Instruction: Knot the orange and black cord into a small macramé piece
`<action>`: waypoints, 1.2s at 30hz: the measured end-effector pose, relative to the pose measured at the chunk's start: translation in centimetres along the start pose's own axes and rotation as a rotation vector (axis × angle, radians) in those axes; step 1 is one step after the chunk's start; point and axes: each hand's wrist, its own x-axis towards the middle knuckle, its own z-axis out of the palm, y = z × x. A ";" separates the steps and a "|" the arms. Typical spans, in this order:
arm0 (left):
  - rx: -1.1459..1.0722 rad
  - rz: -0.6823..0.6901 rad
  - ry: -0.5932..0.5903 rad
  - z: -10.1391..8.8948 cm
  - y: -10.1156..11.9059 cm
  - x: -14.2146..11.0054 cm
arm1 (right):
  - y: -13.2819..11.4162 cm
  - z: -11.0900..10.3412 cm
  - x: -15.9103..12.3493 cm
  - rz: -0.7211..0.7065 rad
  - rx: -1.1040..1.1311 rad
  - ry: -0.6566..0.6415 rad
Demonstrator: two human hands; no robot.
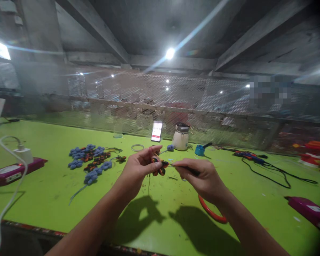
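Note:
Above the table, my left hand (pixel 140 165) pinches a small black-and-orange knotted cord flower (pixel 162 171) between thumb and fingers. A thin cord end hangs below it. My right hand (pixel 202 173) is closed around the dark handle of a slim tool (pixel 193 171), which looks like a crochet hook. Its thin tip reaches the flower's right edge; whether it passes into a loop is too small to tell. Under my right forearm lies an orange-red curved ring (pixel 212 212), partly hidden.
Blue and black-orange cord flowers (pixel 90 158) lie left on the green table (pixel 96 209). Behind stand a phone (pixel 156 132), a pale jar (pixel 180 138) and a blue pot (pixel 200 150). Dark cords (pixel 266 167) and purple power strips (pixel 308 209) (pixel 37 164) flank them.

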 end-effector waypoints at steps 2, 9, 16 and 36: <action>-0.004 -0.002 -0.002 0.1 0.2 -0.1 | 0.1 0.1 -0.1 0.063 0.078 -0.012; -0.052 -0.103 -0.004 -0.1 -0.1 0.0 | 0.3 1.3 -0.3 0.450 0.574 -0.040; -0.008 -0.066 -0.019 0.3 -0.2 -0.1 | 0.5 2.1 -0.1 0.575 0.796 0.033; 0.004 -0.057 -0.004 0.6 0.4 -0.3 | 0.5 2.0 -0.2 0.582 0.762 0.019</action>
